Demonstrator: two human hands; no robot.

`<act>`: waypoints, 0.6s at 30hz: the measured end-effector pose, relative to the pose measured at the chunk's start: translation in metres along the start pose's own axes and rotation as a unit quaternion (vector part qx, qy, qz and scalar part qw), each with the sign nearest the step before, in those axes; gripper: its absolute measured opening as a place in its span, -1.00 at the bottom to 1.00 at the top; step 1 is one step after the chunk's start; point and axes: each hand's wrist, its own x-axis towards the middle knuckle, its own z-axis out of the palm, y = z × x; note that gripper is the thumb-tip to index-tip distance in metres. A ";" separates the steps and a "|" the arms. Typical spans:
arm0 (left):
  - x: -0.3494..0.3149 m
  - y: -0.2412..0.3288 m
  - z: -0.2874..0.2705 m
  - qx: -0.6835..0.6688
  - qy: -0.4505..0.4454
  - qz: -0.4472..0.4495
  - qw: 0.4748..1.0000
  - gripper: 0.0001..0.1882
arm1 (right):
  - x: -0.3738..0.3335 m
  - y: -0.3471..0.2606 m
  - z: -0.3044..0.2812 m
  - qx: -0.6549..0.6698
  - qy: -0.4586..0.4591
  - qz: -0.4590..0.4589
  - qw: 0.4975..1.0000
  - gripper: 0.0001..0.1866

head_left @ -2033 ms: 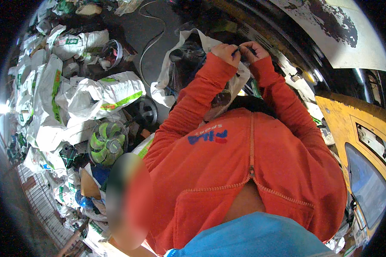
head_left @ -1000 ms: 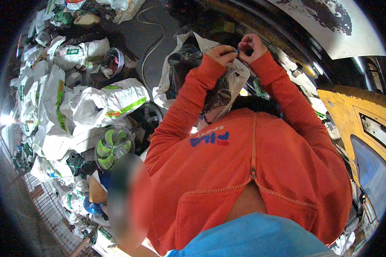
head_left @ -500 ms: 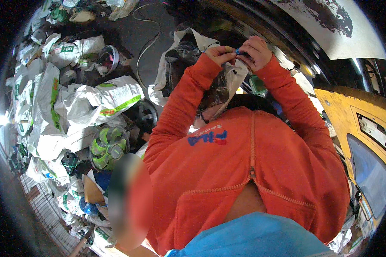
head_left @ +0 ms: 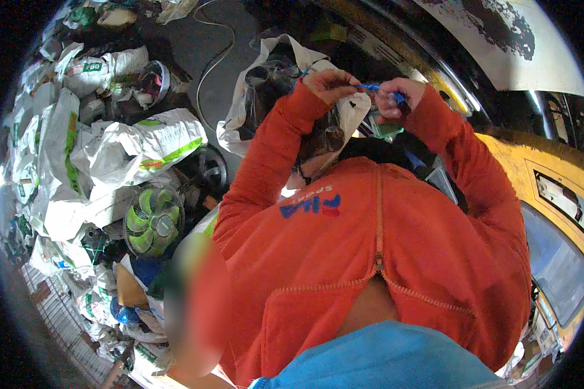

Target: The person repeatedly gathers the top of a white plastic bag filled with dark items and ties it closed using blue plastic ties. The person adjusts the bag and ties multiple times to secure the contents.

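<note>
Left hand [head_left: 329, 84] pinching a blue strip [head_left: 370, 87], right hand [head_left: 401, 88] closed on it (both hands bare), white sack [head_left: 232, 128] near

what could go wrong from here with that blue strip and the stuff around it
The blue strip spans between the left hand and right hand; a loose grip might let it slip, perhaps into the open white sack nearby. The cable lying loose on the floor could catch a foot.
</note>
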 end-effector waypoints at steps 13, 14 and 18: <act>-0.031 0.034 -0.007 0.412 0.074 0.080 0.905 -0.76 | 0.004 -0.002 0.013 -0.035 -0.058 -0.094 0.993 -0.82; -0.039 0.048 -0.005 0.341 0.106 0.069 0.931 -0.76 | 0.004 -0.003 0.012 0.038 -0.035 -0.081 0.995 -0.82; -0.073 0.108 0.009 -0.156 0.071 -0.099 0.980 -0.75 | 0.010 -0.002 0.009 -0.153 -0.005 -0.108 0.982 -0.87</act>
